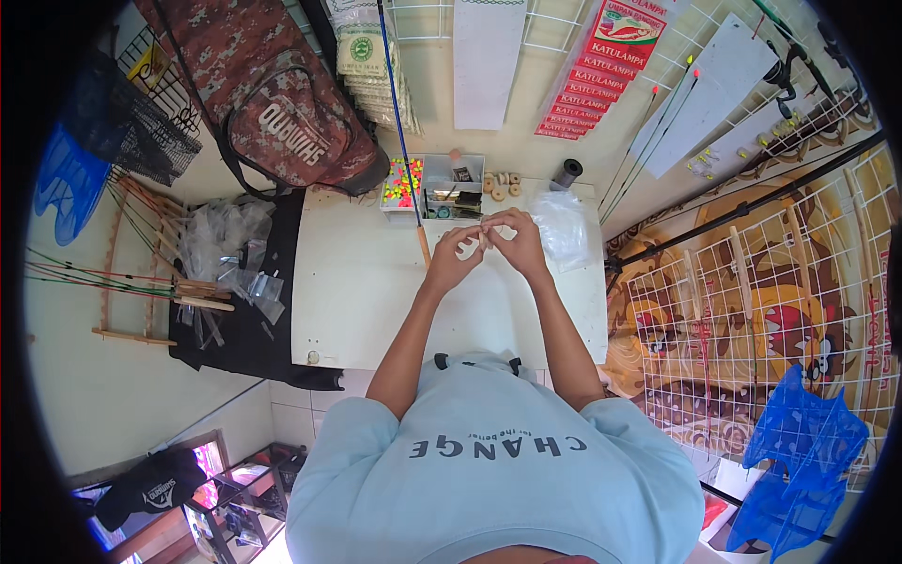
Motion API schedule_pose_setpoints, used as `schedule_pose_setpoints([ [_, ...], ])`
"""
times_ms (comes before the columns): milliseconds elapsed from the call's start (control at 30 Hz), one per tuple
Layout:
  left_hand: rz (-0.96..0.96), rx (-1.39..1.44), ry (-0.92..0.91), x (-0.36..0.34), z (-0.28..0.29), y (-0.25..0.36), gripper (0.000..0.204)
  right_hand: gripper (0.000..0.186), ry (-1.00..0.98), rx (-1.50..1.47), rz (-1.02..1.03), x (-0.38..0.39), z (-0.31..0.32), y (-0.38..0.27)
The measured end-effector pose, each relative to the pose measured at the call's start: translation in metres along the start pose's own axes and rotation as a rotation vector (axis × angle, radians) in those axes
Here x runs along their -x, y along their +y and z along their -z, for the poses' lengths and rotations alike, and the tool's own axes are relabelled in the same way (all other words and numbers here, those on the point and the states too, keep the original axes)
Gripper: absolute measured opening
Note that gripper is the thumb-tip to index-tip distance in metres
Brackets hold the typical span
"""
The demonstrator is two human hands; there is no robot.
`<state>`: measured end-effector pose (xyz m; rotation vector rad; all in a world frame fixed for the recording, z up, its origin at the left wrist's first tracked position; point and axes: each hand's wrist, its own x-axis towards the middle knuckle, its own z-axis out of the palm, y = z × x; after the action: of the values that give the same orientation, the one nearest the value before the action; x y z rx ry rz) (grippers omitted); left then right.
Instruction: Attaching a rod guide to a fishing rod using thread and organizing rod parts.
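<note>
My left hand (455,262) and my right hand (519,244) meet above the white table, fingertips pinched together. Something small and pale seems to be between them, but the fingers mostly hide it and its kind cannot be made out. Just left of my left hand, a thin blue fishing rod (402,141) with a wooden handle (424,248) leans across the table's far edge. Beyond my fingers stands a compartment box (435,175) with bright little beads or floats on its left side. Several small wooden spools (501,184) lie beside it.
Clear plastic bags (561,230) and a dark roll (567,174) lie at the white table's (376,310) far right. A camouflage rod bag (282,113) leans at the back left. Wire racks (723,310) rise on the right, with blue netting (799,451) hanging there. Plastic packaging (225,240) lies left.
</note>
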<state>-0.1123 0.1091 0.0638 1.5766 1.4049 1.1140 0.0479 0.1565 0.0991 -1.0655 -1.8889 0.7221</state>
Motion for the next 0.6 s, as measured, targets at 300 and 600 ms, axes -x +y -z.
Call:
schedule_pose_setpoints([
  [300, -0.027, 0.022, 0.028, 0.001, 0.004, 0.011, 0.06, 0.018, -0.165, -0.007, -0.172, 0.0, 0.002, -0.014],
  [600, -0.025, -0.065, 0.006, 0.0, 0.005, -0.004, 0.048, 0.01, 0.065, -0.143, -0.368, -0.001, 0.002, 0.01],
])
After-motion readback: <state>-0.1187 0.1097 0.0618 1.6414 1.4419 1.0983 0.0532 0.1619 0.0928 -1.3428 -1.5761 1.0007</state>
